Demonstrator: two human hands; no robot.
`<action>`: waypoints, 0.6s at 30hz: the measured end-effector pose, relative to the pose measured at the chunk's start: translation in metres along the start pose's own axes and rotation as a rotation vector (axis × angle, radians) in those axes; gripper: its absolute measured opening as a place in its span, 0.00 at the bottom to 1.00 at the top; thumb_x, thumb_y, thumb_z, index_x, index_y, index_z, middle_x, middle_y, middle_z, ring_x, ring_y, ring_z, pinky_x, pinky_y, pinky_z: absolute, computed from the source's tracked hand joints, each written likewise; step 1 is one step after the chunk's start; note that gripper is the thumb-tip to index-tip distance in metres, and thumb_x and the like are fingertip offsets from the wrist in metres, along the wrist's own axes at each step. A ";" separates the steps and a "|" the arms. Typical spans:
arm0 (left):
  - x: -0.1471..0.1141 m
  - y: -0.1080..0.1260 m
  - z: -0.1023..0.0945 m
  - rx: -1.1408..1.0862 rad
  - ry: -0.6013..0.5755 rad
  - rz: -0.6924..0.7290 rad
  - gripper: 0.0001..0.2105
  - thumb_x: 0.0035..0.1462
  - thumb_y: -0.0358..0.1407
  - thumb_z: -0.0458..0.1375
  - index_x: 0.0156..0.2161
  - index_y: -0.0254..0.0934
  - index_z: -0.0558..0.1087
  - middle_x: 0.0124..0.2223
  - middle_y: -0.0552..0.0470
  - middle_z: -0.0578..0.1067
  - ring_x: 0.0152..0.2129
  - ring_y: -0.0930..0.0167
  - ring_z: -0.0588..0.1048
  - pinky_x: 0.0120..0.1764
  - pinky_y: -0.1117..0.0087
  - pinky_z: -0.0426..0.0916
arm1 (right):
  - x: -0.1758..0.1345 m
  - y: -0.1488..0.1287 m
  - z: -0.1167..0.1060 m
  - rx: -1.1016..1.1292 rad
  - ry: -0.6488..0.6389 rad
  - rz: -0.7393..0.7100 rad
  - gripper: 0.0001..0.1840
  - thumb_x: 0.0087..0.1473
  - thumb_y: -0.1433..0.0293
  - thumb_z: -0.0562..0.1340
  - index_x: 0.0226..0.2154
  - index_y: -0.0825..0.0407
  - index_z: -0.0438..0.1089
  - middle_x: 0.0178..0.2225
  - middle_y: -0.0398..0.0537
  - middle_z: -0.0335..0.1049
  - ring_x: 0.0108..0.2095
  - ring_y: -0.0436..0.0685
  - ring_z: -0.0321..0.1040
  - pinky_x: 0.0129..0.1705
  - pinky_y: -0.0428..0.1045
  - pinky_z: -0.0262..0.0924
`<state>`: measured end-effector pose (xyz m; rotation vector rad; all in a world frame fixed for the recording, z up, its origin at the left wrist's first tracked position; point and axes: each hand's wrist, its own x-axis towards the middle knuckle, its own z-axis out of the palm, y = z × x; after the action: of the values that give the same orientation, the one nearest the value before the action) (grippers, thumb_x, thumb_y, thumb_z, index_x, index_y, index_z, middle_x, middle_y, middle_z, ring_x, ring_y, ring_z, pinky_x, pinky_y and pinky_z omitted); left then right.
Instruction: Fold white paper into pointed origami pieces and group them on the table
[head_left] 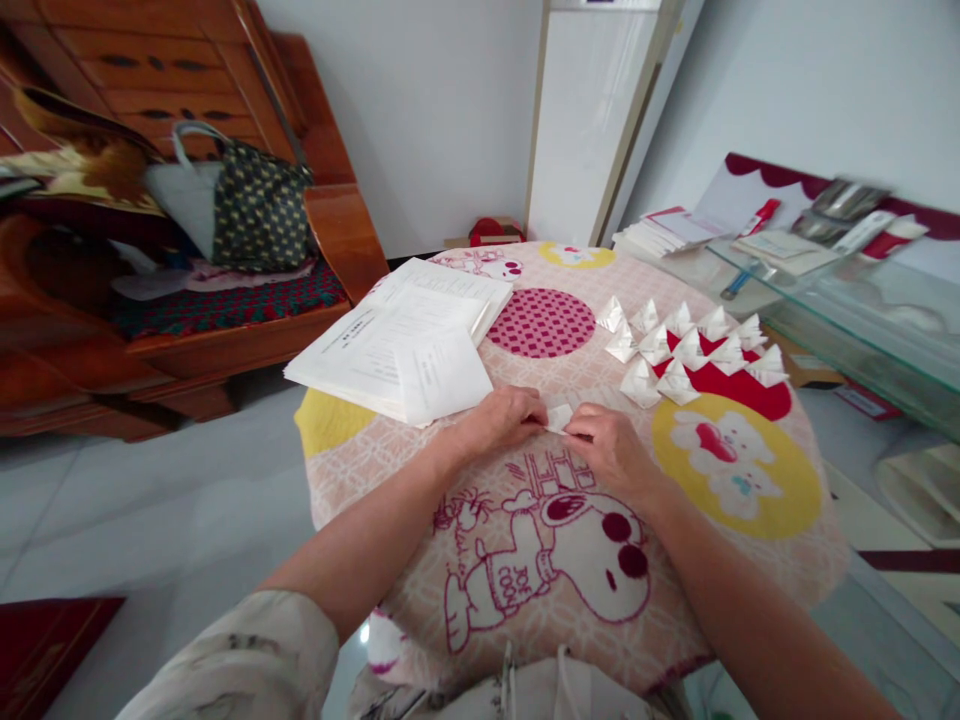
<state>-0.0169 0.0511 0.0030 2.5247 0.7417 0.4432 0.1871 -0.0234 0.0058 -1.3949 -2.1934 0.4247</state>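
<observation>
Between my two hands, just above the patterned tablecloth (pixel 495 480), is a small folded piece of white paper (pixel 559 418). My left hand (pixel 504 415) pinches its left side, and my right hand (pixel 609 440) grips its right side; the fingers partly cover it. Beyond my left hand lies a loose white sheet (pixel 442 375) on top of a stack of printed papers (pixel 360 340). To the right stand several folded white paper shapes (pixel 690 350) with pointed tips, set out in rough rows.
A glass-topped table (pixel 840 290) adjoins on the right, holding a metal bowl (pixel 847 200), a red marker (pixel 761 215) and a pile of papers (pixel 667 230). At the left is a wooden bench (pixel 225 345) with a dotted bag (pixel 259 205). A white cabinet (pixel 592 110) stands behind.
</observation>
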 end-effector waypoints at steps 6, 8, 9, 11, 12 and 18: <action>0.007 -0.006 -0.001 -0.123 0.028 -0.132 0.06 0.57 0.30 0.60 0.34 0.33 0.79 0.32 0.51 0.78 0.30 0.73 0.74 0.35 0.73 0.64 | 0.005 0.011 0.004 0.321 0.101 0.332 0.07 0.48 0.74 0.64 0.32 0.54 0.78 0.28 0.47 0.77 0.30 0.56 0.72 0.33 0.49 0.63; 0.010 -0.007 -0.001 -0.145 0.012 -0.178 0.06 0.57 0.32 0.59 0.34 0.32 0.79 0.31 0.51 0.79 0.28 0.74 0.73 0.34 0.73 0.63 | 0.006 0.014 0.005 0.414 0.110 0.409 0.11 0.46 0.74 0.64 0.35 0.54 0.79 0.31 0.48 0.79 0.32 0.57 0.75 0.34 0.49 0.66; 0.012 -0.007 0.000 -0.148 0.004 -0.193 0.07 0.57 0.32 0.59 0.33 0.32 0.79 0.31 0.52 0.79 0.28 0.74 0.73 0.33 0.73 0.62 | 0.007 0.014 0.005 0.438 0.110 0.433 0.12 0.45 0.74 0.64 0.35 0.54 0.79 0.31 0.49 0.80 0.32 0.58 0.75 0.34 0.49 0.66; 0.015 -0.007 0.000 -0.145 -0.011 -0.215 0.08 0.57 0.34 0.59 0.33 0.33 0.79 0.29 0.52 0.78 0.26 0.74 0.72 0.31 0.73 0.61 | 0.007 0.013 0.004 0.450 0.094 0.464 0.11 0.43 0.74 0.64 0.33 0.54 0.79 0.30 0.48 0.80 0.31 0.57 0.75 0.33 0.48 0.65; 0.015 -0.007 0.000 -0.142 -0.015 -0.223 0.08 0.57 0.35 0.59 0.33 0.32 0.79 0.29 0.52 0.78 0.25 0.75 0.71 0.31 0.73 0.60 | 0.007 0.012 0.003 0.442 0.081 0.478 0.10 0.43 0.74 0.64 0.31 0.54 0.79 0.29 0.48 0.79 0.30 0.57 0.74 0.31 0.47 0.64; 0.018 -0.007 0.001 -0.113 0.008 -0.262 0.08 0.56 0.36 0.60 0.32 0.32 0.78 0.29 0.52 0.77 0.25 0.74 0.70 0.31 0.73 0.59 | 0.010 0.010 -0.001 0.323 0.071 0.530 0.04 0.43 0.74 0.63 0.24 0.55 0.76 0.22 0.45 0.74 0.23 0.52 0.67 0.26 0.45 0.56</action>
<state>-0.0051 0.0659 0.0016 2.2817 1.0052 0.3923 0.1914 -0.0103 0.0038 -1.7546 -1.5855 0.8568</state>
